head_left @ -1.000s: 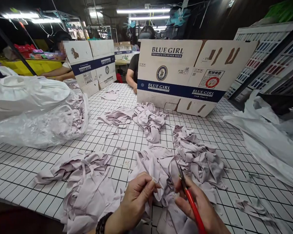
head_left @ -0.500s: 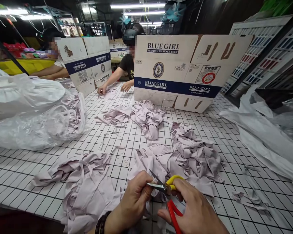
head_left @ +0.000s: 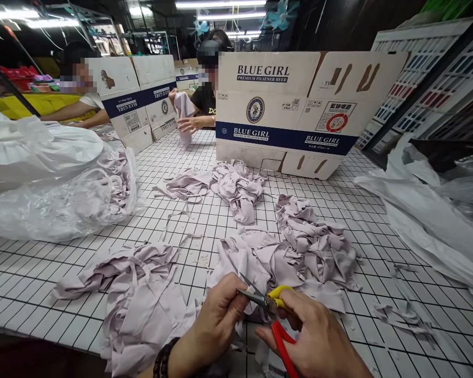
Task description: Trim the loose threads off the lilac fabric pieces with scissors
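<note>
My right hand [head_left: 315, 328] grips scissors [head_left: 265, 302] with one yellow and one red handle. The blades are parted and point left at my left fingertips. A small pale scrap [head_left: 251, 290] shows between them. My left hand [head_left: 220, 312], with a dark beaded bracelet on the wrist, is closed in a pinch; what it holds is mostly hidden. Beyond both hands lies a heap of pale lilac fabric pieces [head_left: 256, 257], joined at the right by another heap [head_left: 319, 247]. More lilac fabric [head_left: 142, 299] is spread left of my left hand.
A white table with black grid lines [head_left: 181, 220] carries further fabric [head_left: 240, 189], trimmed strips [head_left: 404, 317] and plastic bags at left [head_left: 63, 189] and right [head_left: 429, 210]. Cardboard beer boxes [head_left: 287, 105] stand as screens. Across the table, a person's hands [head_left: 191, 124] hold fabric.
The scissors' blades have tilted slightly, and a pale scrap now shows between them. Both my hands stay nearly in place. The person opposite has raised a fabric piece off the table.
</note>
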Demonstrator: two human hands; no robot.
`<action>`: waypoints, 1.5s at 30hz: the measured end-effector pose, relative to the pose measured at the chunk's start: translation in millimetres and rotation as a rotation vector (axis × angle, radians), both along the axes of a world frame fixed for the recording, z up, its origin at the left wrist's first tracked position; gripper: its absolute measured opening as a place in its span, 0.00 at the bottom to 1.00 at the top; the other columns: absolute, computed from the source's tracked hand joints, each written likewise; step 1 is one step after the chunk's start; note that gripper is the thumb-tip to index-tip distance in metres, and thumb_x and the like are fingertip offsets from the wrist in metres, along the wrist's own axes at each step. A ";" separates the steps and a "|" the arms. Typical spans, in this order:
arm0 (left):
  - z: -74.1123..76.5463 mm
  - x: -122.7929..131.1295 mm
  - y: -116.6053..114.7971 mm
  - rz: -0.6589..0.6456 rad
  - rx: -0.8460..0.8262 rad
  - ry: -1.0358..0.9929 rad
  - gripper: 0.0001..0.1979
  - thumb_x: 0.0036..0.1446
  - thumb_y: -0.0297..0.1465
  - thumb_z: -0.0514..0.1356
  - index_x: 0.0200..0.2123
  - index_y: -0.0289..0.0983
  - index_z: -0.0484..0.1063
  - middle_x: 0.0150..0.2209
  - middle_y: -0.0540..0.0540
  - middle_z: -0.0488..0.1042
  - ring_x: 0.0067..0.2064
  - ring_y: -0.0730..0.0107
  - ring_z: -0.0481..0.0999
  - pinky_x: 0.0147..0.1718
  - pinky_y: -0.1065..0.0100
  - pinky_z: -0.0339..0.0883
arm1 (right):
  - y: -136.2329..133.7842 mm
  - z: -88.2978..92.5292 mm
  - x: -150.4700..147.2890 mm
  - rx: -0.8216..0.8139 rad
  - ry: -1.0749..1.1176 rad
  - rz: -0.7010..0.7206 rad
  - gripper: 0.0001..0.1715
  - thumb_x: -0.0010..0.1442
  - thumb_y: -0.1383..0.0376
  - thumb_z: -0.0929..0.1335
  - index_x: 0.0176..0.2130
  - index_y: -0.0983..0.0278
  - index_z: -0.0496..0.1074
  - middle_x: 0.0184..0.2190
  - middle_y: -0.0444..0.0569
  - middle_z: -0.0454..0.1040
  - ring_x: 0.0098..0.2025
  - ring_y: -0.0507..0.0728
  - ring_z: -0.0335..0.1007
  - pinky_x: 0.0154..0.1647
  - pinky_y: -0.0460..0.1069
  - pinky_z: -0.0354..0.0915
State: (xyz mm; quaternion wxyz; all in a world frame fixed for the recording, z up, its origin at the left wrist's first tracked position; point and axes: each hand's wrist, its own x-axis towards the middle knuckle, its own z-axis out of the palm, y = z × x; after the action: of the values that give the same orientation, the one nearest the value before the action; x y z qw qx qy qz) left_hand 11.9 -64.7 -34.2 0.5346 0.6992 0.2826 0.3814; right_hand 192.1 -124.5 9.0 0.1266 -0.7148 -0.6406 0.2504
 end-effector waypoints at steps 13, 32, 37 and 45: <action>4.2 -0.7 0.0 -0.002 -0.111 -0.012 0.15 0.68 0.35 0.51 0.28 0.37 0.64 0.28 0.51 0.61 0.30 0.73 0.61 0.30 0.72 0.57 | -1.3 -16.2 -0.3 0.280 -0.156 0.036 0.21 0.52 0.50 0.69 0.22 0.59 0.59 0.17 0.39 0.65 0.18 0.51 0.59 0.19 0.44 0.54; -0.1 -4.3 1.2 -0.005 -0.279 -0.046 0.15 0.67 0.37 0.52 0.34 0.35 0.72 0.29 0.50 0.63 0.27 0.76 0.64 0.29 0.73 0.60 | 6.2 -13.7 4.9 -0.057 0.369 -0.025 0.26 0.51 0.49 0.71 0.22 0.61 0.54 0.18 0.37 0.54 0.22 0.50 0.48 0.22 0.45 0.48; 4.6 2.1 -0.2 0.026 -0.182 0.005 0.15 0.67 0.37 0.52 0.35 0.35 0.74 0.28 0.49 0.65 0.27 0.75 0.66 0.29 0.72 0.63 | 7.8 -28.9 1.8 -0.213 1.112 -0.111 0.30 0.58 0.39 0.62 0.29 0.63 0.66 0.26 0.45 0.69 0.26 0.53 0.63 0.31 0.48 0.62; -7.4 17.8 -26.8 0.121 0.363 0.315 0.11 0.63 0.28 0.54 0.35 0.38 0.77 0.45 0.39 0.68 0.31 0.70 0.72 0.34 0.67 0.71 | 26.2 -27.9 -7.0 -0.237 1.208 -0.276 0.22 0.49 0.51 0.75 0.23 0.61 0.65 0.22 0.39 0.58 0.24 0.50 0.54 0.25 0.45 0.58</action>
State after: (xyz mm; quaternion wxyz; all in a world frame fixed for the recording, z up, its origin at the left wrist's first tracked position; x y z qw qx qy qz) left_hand 29.6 -91.5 -41.7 0.3258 0.8163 0.3309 0.3435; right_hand 185.1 -98.3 -18.9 0.4171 -0.5326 -0.3260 0.6604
